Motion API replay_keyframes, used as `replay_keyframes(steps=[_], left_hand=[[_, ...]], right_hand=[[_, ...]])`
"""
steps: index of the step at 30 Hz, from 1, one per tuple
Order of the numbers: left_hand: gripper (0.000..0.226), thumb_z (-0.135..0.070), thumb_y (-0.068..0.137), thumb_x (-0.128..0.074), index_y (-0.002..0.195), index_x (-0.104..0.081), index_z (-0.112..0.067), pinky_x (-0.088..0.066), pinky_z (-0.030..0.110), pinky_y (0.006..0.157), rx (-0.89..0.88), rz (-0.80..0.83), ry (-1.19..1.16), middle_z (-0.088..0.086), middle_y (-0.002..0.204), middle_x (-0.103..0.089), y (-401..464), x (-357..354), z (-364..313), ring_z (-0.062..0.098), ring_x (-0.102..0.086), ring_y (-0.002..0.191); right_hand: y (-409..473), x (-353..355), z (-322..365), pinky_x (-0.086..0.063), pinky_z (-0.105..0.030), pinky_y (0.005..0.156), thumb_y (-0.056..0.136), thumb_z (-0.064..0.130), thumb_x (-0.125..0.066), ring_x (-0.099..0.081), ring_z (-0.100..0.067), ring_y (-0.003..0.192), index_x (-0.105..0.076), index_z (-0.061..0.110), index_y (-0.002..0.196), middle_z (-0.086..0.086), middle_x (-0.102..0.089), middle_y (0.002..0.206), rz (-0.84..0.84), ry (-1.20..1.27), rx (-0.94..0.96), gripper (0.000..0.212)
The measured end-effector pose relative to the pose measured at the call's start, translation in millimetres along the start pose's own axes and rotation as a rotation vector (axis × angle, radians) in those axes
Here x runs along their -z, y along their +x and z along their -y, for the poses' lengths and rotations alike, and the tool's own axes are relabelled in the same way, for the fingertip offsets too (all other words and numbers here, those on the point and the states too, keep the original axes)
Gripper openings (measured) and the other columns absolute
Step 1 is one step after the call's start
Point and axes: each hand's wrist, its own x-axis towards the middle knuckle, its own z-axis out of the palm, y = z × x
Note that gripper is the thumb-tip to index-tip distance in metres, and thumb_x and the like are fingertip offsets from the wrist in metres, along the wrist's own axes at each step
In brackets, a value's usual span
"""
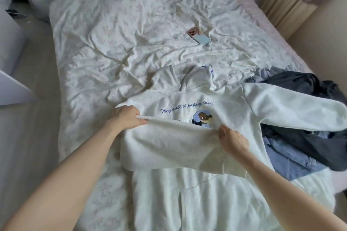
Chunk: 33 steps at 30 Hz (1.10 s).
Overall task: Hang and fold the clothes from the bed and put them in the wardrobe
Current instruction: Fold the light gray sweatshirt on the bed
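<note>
Your left hand (127, 117) and right hand (232, 141) are both closed in a pinch on one sleeve (169, 148) of the white hoodie (216, 107), folded across its chest. The sleeve hides part of the embroidered picture below the blue lettering. The hoodie lies face up on the bed (112, 43), its hem cut off at 6 o'clock. At 3 o'clock, dark and blue clothes (304, 148) sit partly under the other sleeve. A phone (200, 36) lies toward 12 o'clock.
</note>
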Motion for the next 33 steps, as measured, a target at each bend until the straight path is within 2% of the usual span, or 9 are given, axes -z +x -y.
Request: replay_keyframes(steps=[6,9,12,14,18,21,24,28,33], left_hand=[[0.021,-0.042,0.089,-0.053,0.092,-0.059,-0.022,-0.01,0.045,0.109,0.056,-0.21,0.074,-0.001,0.101,-0.057,43.1,-35.3,-44.0,0.021,-0.043,0.116],[0.044,-0.024,0.087,-0.056,0.13,-0.047,-0.019,0.004,0.06,0.109,0.049,-0.39,0.092,0.009,0.139,-0.039,50.9,-65.9,-71.8,0.029,-0.024,0.135],[0.057,-0.024,0.084,-0.061,0.138,-0.044,-0.02,0.0,0.065,0.107,-0.154,-0.469,0.075,0.013,0.149,-0.031,42.1,-107.9,-108.0,0.035,-0.021,0.14],[0.061,-0.037,0.086,-0.056,0.143,-0.035,-0.029,0.002,0.067,0.105,-0.215,-0.335,0.133,0.008,0.155,-0.021,35.2,-133.6,-123.9,0.034,-0.011,0.143],[0.063,-0.065,0.089,-0.02,0.145,0.002,-0.045,0.008,0.065,0.106,0.142,-0.021,0.208,-0.004,0.157,0.014,43.3,-168.0,-101.7,0.029,0.02,0.141],[0.063,-0.068,0.087,-0.017,0.143,0.002,-0.049,0.004,0.069,0.103,0.315,0.034,0.187,-0.005,0.157,0.014,46.9,-166.6,-96.8,0.03,0.018,0.141],[0.061,-0.062,0.09,-0.021,0.145,-0.001,-0.044,0.0,0.069,0.105,0.344,0.078,-0.036,-0.002,0.156,0.016,54.3,-153.6,-143.9,0.032,0.02,0.14],[0.062,-0.057,0.093,-0.025,0.146,0.004,-0.042,-0.001,0.066,0.107,0.049,0.027,-0.085,-0.001,0.156,0.019,78.1,-140.3,-239.7,0.03,0.021,0.141],[0.064,-0.052,0.095,-0.027,0.145,0.011,-0.041,0.002,0.06,0.111,-0.324,-0.015,-0.014,-0.004,0.155,0.022,106.9,-120.3,-368.4,0.027,0.021,0.142]], right_hand=[[44.2,-3.1,-53.4,-0.036,-0.033,0.066,0.097,0.026,-0.032,-0.056,-0.03,0.083,-0.052,0.018,0.1,-0.008,-0.056,0.102,0.006,-0.236,-0.01,0.022],[57.6,-14.0,-72.1,-0.036,-0.039,0.082,0.093,0.02,-0.041,-0.048,-0.027,0.101,-0.048,0.018,0.116,-0.006,-0.047,0.117,-0.128,-0.417,-0.069,0.024],[51.9,-40.2,-81.4,-0.021,-0.058,0.104,0.085,0.014,-0.055,-0.041,-0.031,0.121,-0.048,0.017,0.13,-0.012,-0.044,0.132,-0.225,-0.308,0.062,0.045],[41.3,-61.0,-85.5,-0.012,-0.068,0.104,0.084,0.021,-0.059,-0.036,-0.033,0.131,-0.046,0.023,0.135,-0.013,-0.041,0.141,-0.175,-0.294,0.246,0.053],[35.8,-91.7,-132.8,-0.008,-0.063,0.106,0.096,0.045,-0.029,0.008,-0.028,0.143,-0.004,0.052,0.141,0.008,0.01,0.156,0.116,-0.339,0.209,0.053],[40.8,-87.0,-169.4,-0.013,-0.054,0.111,0.097,0.044,-0.026,0.006,-0.023,0.143,0.005,0.057,0.138,0.009,0.005,0.156,0.152,-0.239,0.17,0.053],[40.2,-67.3,-182.9,-0.03,-0.04,0.106,0.097,0.025,-0.037,-0.022,-0.021,0.14,-0.023,0.034,0.145,0.001,-0.025,0.152,0.027,0.04,0.218,0.051],[49.8,-35.1,-202.7,-0.033,-0.021,0.088,0.094,0.012,-0.044,-0.048,-0.016,0.112,-0.045,0.007,0.131,-0.006,-0.049,0.131,-0.346,0.608,-0.193,0.037],[96.6,19.2,-261.8,-0.05,-0.038,0.085,0.093,0.008,-0.038,-0.057,-0.029,0.09,-0.051,-0.008,0.107,-0.029,-0.056,0.109,-0.406,1.232,-0.717,0.026]])
